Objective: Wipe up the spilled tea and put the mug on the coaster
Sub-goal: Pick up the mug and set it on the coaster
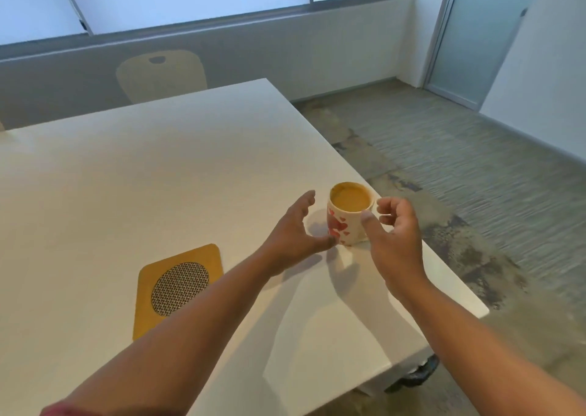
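A white mug (345, 225) with red hearts stands upright near the right edge of the white table (158, 177), filled with milky tea. My left hand (296, 230) reaches in from the mug's left with spread fingers, the thumb close to its base. My right hand (393, 234) hovers at the mug's right with loosely curled fingers around the handle area, thumb near the mug's wall; whether it touches is unclear. A square yellow coaster (177, 285) with a woven round centre lies to the left, partly hidden by my left forearm. No spill is visible.
A pale chair (161, 76) stands behind the table's far edge. The table's right edge runs just past the mug, with carpeted floor (459, 168) beyond. A dark object (418, 372) shows under the table's near right corner.
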{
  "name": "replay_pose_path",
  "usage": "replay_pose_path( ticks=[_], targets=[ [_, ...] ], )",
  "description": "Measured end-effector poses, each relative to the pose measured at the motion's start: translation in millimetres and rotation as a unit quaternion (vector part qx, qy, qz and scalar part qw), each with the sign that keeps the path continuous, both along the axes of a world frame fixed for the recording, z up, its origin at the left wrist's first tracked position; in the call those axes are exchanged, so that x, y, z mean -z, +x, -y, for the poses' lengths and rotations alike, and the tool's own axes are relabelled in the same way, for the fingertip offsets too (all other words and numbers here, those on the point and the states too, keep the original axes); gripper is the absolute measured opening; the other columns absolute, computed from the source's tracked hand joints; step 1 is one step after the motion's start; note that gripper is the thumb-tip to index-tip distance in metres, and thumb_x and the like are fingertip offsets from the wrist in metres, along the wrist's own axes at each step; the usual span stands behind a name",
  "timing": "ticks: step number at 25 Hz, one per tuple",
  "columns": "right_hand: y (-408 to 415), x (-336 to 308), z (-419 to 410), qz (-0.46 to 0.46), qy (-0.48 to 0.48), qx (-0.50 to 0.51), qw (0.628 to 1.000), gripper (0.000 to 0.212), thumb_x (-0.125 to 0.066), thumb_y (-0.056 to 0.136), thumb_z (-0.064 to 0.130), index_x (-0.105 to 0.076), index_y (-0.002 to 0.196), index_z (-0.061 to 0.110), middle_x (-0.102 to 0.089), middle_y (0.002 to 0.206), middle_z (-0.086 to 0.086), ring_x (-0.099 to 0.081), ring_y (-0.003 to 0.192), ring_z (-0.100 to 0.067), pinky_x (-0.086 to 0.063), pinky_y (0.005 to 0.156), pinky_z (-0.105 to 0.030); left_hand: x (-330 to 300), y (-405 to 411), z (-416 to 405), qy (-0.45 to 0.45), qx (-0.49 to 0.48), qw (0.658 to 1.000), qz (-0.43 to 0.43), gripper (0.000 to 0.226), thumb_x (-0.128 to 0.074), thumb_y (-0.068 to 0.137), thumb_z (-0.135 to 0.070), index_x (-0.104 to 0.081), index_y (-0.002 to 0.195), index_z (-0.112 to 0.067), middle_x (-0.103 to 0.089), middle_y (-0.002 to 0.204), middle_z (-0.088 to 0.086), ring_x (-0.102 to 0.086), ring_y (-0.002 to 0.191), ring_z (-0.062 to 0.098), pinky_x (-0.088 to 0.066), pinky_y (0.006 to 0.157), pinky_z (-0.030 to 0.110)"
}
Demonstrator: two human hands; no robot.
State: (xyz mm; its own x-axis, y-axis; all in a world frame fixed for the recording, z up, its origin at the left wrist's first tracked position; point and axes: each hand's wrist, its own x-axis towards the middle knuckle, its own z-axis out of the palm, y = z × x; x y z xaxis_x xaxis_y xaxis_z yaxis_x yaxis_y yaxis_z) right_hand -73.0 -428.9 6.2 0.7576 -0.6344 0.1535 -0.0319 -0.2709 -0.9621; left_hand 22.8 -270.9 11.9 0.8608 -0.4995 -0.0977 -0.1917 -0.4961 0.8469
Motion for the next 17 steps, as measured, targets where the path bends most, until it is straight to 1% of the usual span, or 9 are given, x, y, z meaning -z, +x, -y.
replay_pose_path(
  ticks=[2,4,6,8,9,10,12,14,17],
  targets=[
    [1,5,8,-0.044,0.066,-0.015,0.997,0.014,-0.064,0.094,0.039,-0.054,0.101,0.032,-0.061,0.102,0.007,-0.059,0.094,-0.011,-0.047,0.07,-0.024,4,8,15,-0.008,-0.001,1.0,-0.021,0.109,-0.093,0.074,-0.036,-0.026,0.16,-0.036,-0.032,0.168,-0.005,-0.035,0.152,0.025,-0.039,0.118,0.052],
    [3,10,12,-0.083,0.094,-0.041,0.991,0.013,-0.06,0.097,0.039,-0.057,0.092,0.027,-0.065,0.089,0.007,-0.06,0.084,-0.013,-0.044,0.065,-0.024,11,15,22,-0.031,-0.003,0.999,-0.035,0.109,-0.095,0.073,-0.03,-0.029,0.159,-0.033,-0.036,0.166,-0.005,-0.036,0.152,0.025,-0.04,0.115,0.047],
    [3,13,16,-0.107,0.097,-0.068,0.987,0.022,-0.056,0.099,0.04,-0.06,0.084,0.025,-0.066,0.074,0.017,-0.061,0.075,-0.007,-0.042,0.063,-0.024,19,21,25,-0.054,0.003,0.998,-0.035,0.099,-0.095,0.073,-0.025,-0.039,0.154,-0.033,-0.046,0.158,-0.007,-0.04,0.149,0.023,-0.041,0.11,0.039],
    [3,13,19,-0.122,0.107,-0.09,0.983,0.026,-0.055,0.1,0.041,-0.063,0.08,0.026,-0.064,0.06,0.023,-0.06,0.062,0.005,-0.041,0.059,-0.02,25,23,28,-0.073,0.008,0.997,-0.032,0.087,-0.095,0.073,-0.025,-0.048,0.146,-0.036,-0.055,0.149,-0.012,-0.046,0.143,0.021,-0.041,0.105,0.034],
    [3,13,21,-0.125,0.116,-0.098,0.981,0.027,-0.056,0.099,0.042,-0.066,0.08,0.026,-0.064,0.058,0.023,-0.058,0.056,0.008,-0.04,0.057,-0.019,25,24,29,-0.079,0.009,0.996,-0.029,0.084,-0.095,0.073,-0.027,-0.051,0.144,-0.036,-0.058,0.146,-0.013,-0.049,0.14,0.019,-0.042,0.103,0.032],
    [3,13,22,-0.127,0.126,-0.102,0.979,0.028,-0.056,0.099,0.043,-0.068,0.079,0.027,-0.064,0.058,0.022,-0.057,0.053,0.009,-0.04,0.056,-0.018,26,24,30,-0.085,0.01,0.996,-0.026,0.082,-0.095,0.073,-0.028,-0.052,0.143,-0.036,-0.059,0.143,-0.013,-0.051,0.137,0.017,-0.043,0.101,0.029],
    [5,12,22,-0.124,0.148,-0.109,0.975,0.03,-0.057,0.099,0.041,-0.071,0.074,0.034,-0.066,0.06,0.02,-0.057,0.058,0.003,-0.042,0.059,-0.019,24,25,32,-0.096,0.018,0.995,-0.019,0.08,-0.096,0.072,-0.028,-0.054,0.14,-0.034,-0.063,0.137,-0.015,-0.056,0.13,0.013,-0.048,0.096,0.025],
    [6,11,22,-0.122,0.163,-0.119,0.972,0.033,-0.057,0.1,0.039,-0.072,0.071,0.038,-0.067,0.063,0.019,-0.056,0.065,-0.004,-0.044,0.064,-0.023,23,25,33,-0.106,0.023,0.994,-0.022,0.078,-0.097,0.071,-0.025,-0.057,0.137,-0.033,-0.067,0.13,-0.015,-0.061,0.124,0.011,-0.055,0.095,0.028],
    [5,11,21,-0.118,0.162,-0.129,0.971,0.03,-0.055,0.101,0.037,-0.071,0.076,0.033,-0.066,0.064,0.018,-0.055,0.069,-0.007,-0.045,0.066,-0.023,20,25,33,-0.116,0.022,0.993,-0.029,0.077,-0.097,0.07,-0.022,-0.058,0.136,-0.029,-0.068,0.128,-0.011,-0.064,0.121,0.015,-0.06,0.095,0.034]
  ],
)
